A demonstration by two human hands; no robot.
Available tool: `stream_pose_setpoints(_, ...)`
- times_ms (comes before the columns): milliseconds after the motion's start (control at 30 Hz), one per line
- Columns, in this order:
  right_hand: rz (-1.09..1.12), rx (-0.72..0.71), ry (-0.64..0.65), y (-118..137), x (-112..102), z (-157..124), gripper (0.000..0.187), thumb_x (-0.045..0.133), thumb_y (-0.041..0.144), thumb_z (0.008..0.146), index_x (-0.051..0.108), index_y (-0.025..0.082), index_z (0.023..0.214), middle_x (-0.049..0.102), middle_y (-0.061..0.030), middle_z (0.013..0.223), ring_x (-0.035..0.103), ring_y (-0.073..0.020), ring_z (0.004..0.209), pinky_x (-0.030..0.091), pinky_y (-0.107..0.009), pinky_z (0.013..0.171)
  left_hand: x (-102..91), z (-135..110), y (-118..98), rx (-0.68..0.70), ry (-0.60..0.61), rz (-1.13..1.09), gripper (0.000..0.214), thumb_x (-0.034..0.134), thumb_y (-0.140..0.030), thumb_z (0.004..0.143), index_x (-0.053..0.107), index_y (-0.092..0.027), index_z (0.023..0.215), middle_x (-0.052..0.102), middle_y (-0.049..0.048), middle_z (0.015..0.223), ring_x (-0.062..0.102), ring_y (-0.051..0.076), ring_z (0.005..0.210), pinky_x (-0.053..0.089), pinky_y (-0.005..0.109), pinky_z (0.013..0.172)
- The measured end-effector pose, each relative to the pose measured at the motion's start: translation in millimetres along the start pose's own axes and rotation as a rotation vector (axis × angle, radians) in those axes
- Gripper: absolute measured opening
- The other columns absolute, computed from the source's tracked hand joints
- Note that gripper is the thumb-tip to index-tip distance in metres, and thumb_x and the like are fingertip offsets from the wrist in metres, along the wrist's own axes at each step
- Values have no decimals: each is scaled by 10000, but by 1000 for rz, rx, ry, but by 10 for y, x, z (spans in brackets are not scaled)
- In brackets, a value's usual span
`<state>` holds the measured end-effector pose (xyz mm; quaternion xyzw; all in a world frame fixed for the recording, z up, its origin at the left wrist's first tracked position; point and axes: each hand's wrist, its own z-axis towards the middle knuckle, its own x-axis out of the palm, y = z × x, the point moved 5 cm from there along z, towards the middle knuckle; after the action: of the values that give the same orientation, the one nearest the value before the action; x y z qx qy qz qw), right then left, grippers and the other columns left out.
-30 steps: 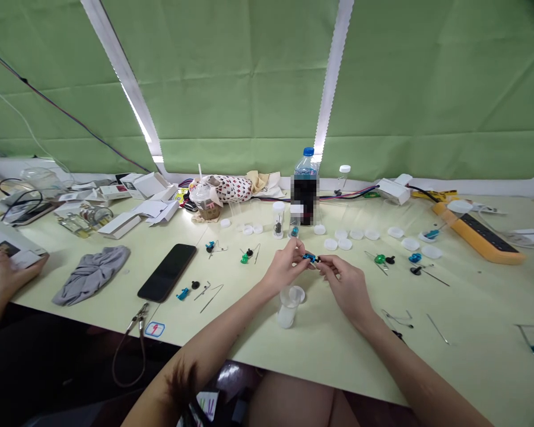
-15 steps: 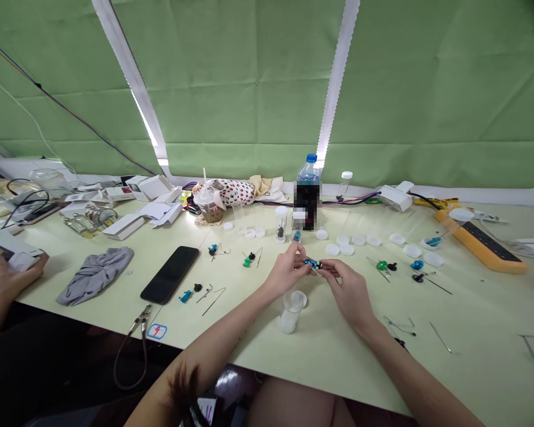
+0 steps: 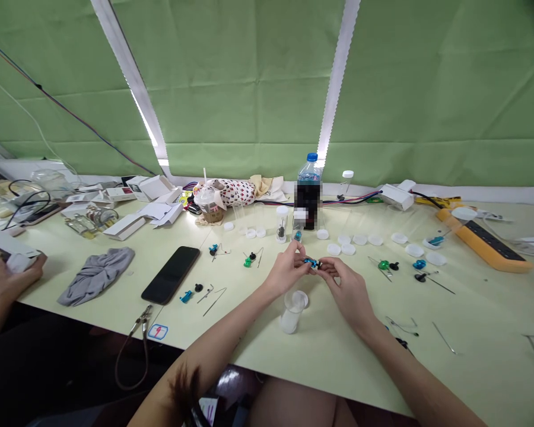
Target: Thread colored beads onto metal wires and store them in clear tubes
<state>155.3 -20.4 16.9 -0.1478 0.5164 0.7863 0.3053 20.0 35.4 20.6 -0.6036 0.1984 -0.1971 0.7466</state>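
Observation:
Between my two hands, above the middle of the table, is a small blue and black part (image 3: pixel 311 263). My left hand (image 3: pixel 289 268) pinches its left, blue side. On its right, black end close the fingertips of my right hand (image 3: pixel 345 284). What the part is exactly is too small to tell. Just below my hands a clear plastic tube (image 3: pixel 292 313) stands upright on the table, with a white round cap (image 3: pixel 301 298) beside it. Loose sets of blue or green pieces (image 3: pixel 186 296), black knobs and bent metal wires (image 3: pixel 215 301) lie to both sides.
A black phone (image 3: pixel 171 275) and a grey cloth (image 3: pixel 97 276) lie to the left. Behind my hands stand a drink bottle (image 3: pixel 309 190), more tubes and several white caps (image 3: pixel 333 249). An orange power strip (image 3: pixel 485 240) is at right. Another person's hand (image 3: pixel 13 279) holds a white box at far left.
My hands and the blue and black part stay almost in place. The whole view has shifted very slightly.

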Motion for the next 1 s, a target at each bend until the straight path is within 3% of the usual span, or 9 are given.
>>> stream_pose_setpoints(400, 0, 8, 17, -17, 16, -9, 264, 441, 415, 889, 591, 212, 965, 692, -63, 881, 643, -210, 759, 499, -347, 690, 32, -6, 45, -14, 23, -13, 243, 562, -264, 804, 336, -202, 866, 659, 51, 844, 666, 150, 714, 524, 292, 657)
stream_pose_setpoints(600, -5, 4, -9, -7, -1, -6, 292, 477, 411, 870, 570, 221, 1072, 688, -54, 912, 649, -211, 802, 500, -357, 739, 3, 12, 30, -30, 0, -37, 274, 590, -263, 791, 330, -197, 847, 653, 53, 845, 667, 146, 723, 514, 274, 670)
stream_pose_setpoints(767, 9, -19, -12, -6, -8, -10, 217, 473, 367, 873, 599, 216, 963, 690, -55, 932, 647, -210, 839, 499, -351, 754, 7, 17, 43, -36, 39, -54, 287, 593, -296, 795, 330, -200, 860, 656, 51, 819, 666, 154, 712, 518, 294, 660)
stream_pose_setpoints(1000, -11, 0, -9, 1, -6, -14, 288, 436, 407, 881, 625, 204, 955, 700, -72, 912, 648, -219, 781, 502, -353, 700, 33, 3, 20, -20, 48, 23, 250, 562, -250, 810, 320, -204, 855, 659, 65, 903, 663, 138, 732, 520, 287, 684)
